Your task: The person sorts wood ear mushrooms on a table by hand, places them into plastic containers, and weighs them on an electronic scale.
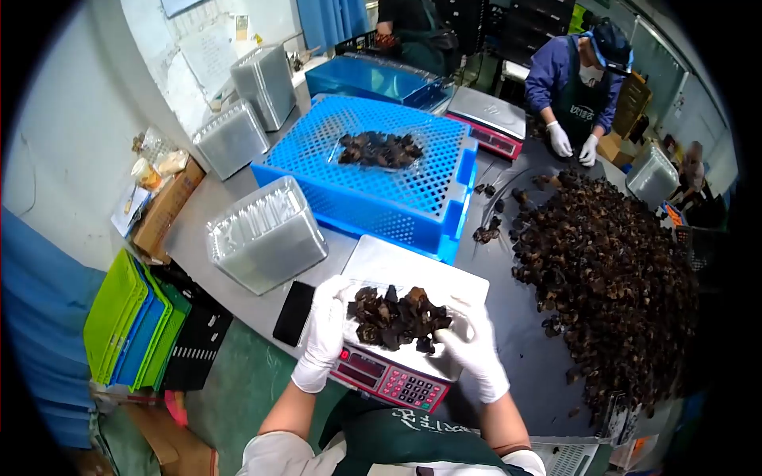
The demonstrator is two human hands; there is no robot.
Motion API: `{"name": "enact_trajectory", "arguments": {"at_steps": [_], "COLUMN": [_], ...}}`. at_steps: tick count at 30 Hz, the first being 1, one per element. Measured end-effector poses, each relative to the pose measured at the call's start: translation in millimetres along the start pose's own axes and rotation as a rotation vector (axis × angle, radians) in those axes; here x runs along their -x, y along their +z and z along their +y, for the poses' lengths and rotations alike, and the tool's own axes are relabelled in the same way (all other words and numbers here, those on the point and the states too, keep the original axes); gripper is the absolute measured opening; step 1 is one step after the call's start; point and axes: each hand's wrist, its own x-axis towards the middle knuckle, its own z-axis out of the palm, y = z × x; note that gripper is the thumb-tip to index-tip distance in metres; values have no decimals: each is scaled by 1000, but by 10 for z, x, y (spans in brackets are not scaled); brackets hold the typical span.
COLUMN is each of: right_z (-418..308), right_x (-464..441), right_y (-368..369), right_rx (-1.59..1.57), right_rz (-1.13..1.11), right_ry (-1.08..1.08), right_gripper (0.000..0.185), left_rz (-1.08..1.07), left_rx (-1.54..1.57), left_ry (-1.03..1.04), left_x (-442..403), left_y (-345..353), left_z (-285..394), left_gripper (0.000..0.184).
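No text reads clearly: white characters on 2 garments, the wearer's apron (381, 440) and the co-worker's apron (577, 97), key labels on the front scale (411, 387) and writing on the wall paper (209, 63) are too small or blurred.

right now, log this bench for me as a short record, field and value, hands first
left hand: white-gloved left hand at the left side of the dark pieces
right hand: white-gloved right hand at their right side; grip unclear
between hands: dark pieces, above the front scale
near left hand: black phone, stacked clear trays
behind scale: blue crate, another dark portion on top
right side of table: large loose dark pile
far side: co-worker, both hands gloved, near the second scale
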Motion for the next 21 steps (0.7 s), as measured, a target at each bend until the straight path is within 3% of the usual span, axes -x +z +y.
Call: {"name": "enact_trajectory", "arguments": {"at_steps": [4,7,10,12,15,17,20,21], "right_z": [203,276,203,250,127,207,461,425], "right_x": [189,265,190,114,-19,-14,54,52], "right_y": [-279,-233,-88,6,128,202,232,217], "right_rx": [64,81,167,185,383,543,478,387], "right_rz": [116,134,97,-29,-179,-247,-226,-265], "right_ry": [79,137,54,-21,-117,-171,-167,-79], "right_gripper": [34,31,32,47,72,84,76,75], "left_rz": [-49,-294,-582,-697,-766,-791,-788,-785], "left_rx": [-176,-318,-471,-478,-627,-607,-522,-498], "left_ry": [-52,66,237,309,391,446,449,405], "left_x": [-136,-239,-418,-419,-323,-264,-257,-286], "left_y": [-320,-321,-156,6,286,379,473,521], "left_z": [135,83,57,-68,-194,-169,-100,-36], "left_gripper": [41,60,85,99,106,98,85,81]}}
